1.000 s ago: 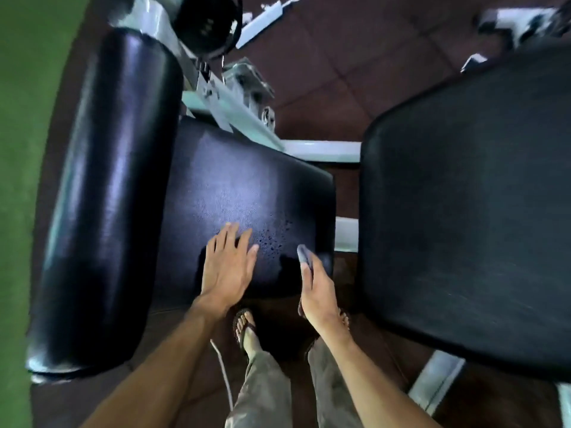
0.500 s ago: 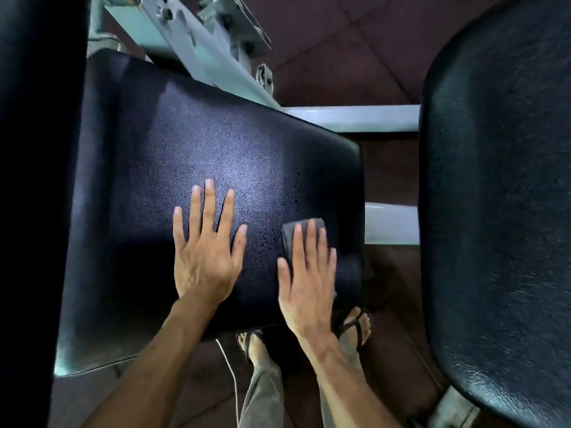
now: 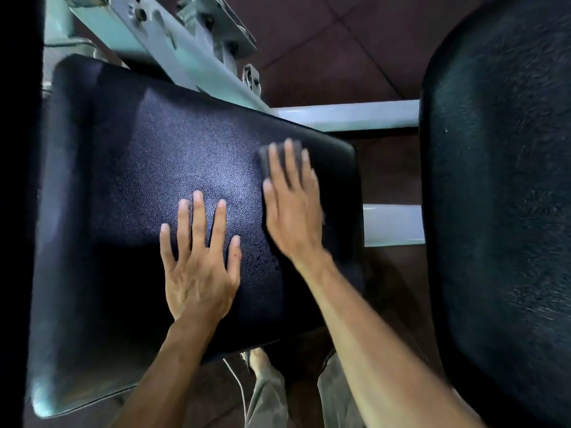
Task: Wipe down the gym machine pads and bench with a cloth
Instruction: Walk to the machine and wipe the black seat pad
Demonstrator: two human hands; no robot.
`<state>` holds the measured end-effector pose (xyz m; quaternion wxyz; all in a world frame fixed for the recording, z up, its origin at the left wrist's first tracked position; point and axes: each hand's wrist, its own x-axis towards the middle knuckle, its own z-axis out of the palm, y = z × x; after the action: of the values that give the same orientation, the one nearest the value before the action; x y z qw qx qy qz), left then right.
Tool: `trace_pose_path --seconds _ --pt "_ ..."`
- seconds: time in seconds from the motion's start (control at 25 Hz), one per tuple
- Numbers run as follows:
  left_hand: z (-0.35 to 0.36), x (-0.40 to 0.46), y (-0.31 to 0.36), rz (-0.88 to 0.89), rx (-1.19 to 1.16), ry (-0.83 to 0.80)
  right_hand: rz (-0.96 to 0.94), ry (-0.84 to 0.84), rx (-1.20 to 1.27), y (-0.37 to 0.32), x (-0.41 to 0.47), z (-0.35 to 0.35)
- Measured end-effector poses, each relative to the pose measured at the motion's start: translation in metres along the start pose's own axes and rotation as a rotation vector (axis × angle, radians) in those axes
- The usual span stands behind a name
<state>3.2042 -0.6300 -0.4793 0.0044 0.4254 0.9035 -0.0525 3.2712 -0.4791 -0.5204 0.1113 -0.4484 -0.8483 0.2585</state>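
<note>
Across the middle of the frame lies the black pad [image 3: 129, 186], with a grey cloth [image 3: 266, 159] toward its upper right, flattened under the right hand [image 3: 293, 208]. Left hand [image 3: 199, 267] rests beside it, fingers spread flat, holding nothing. Another pad [image 3: 500, 211] fills the right edge.

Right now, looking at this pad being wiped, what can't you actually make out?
- Cloth: head view, mostly hidden under the flat right hand; size and fold unclear.
- Right hand: motion-blurred, finger pressure unreadable.
- Pad under the left hand: near side lost in shadow, so wetness unclear.
- Second pad: cut off by the right edge.
</note>
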Motion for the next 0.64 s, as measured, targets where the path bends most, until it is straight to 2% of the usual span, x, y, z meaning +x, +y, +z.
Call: trace_pose_path --seconds 0.08,0.2,0.28,0.36,0.44,0.48,0.52,0.64 --pt "-0.001 0.000 0.000 -0.006 -0.004 0.002 -0.129 -0.097 -0.025 0.009 -0.081 -0.002" --pt "0.000 -0.001 0.001 -0.007 0.002 0.017 -0.067 -0.096 -0.038 0.051 -0.154 -0.006" --pt "0.000 -0.001 0.001 -0.005 0.013 0.025 0.102 -0.061 -0.039 0.072 -0.135 -0.004" --pt "0.000 0.000 0.001 -0.003 0.012 0.029 0.316 0.032 -0.043 0.068 -0.074 -0.006" --pt "0.001 0.000 0.001 -0.007 0.014 0.024 0.497 0.087 0.054 0.051 0.000 -0.005" --pt "0.001 0.000 0.001 -0.007 0.017 0.022 0.497 0.080 0.075 0.037 0.029 -0.004" --pt "0.001 0.000 0.001 -0.009 0.016 0.024 0.420 0.069 0.071 0.020 0.044 -0.001" --pt "0.000 0.001 0.001 -0.016 -0.025 0.018 0.007 -0.004 0.023 -0.010 -0.001 0.004"
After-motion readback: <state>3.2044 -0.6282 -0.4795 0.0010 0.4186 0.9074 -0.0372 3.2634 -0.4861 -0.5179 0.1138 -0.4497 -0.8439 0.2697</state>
